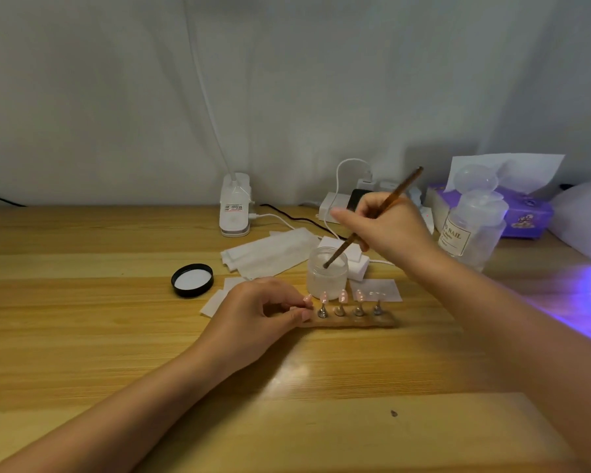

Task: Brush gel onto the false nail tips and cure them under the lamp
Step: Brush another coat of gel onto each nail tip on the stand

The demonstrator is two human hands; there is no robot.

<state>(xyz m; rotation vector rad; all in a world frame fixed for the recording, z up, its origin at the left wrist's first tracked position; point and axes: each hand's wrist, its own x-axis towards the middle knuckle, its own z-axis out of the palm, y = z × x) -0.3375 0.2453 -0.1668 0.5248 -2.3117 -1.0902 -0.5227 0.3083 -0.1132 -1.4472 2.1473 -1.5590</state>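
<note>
A wooden holder bar (355, 321) lies on the table with several pink false nail tips (342, 296) standing on small metal stands. My left hand (263, 310) pinches the bar's left end between thumb and fingers. My right hand (386, 227) grips a brown brush (394, 194), whose tip dips into an open frosted gel jar (326, 279) just behind the holder. The curing lamp (584, 216) sits at the far right edge, casting purple light onto the table.
The jar's black lid (192, 279) lies upturned to the left. White wipes (270, 250) are spread behind the jar. A clear pump bottle (471, 227), a purple tissue box (526, 209), a white clip lamp base (234, 206) and charger cables stand along the back.
</note>
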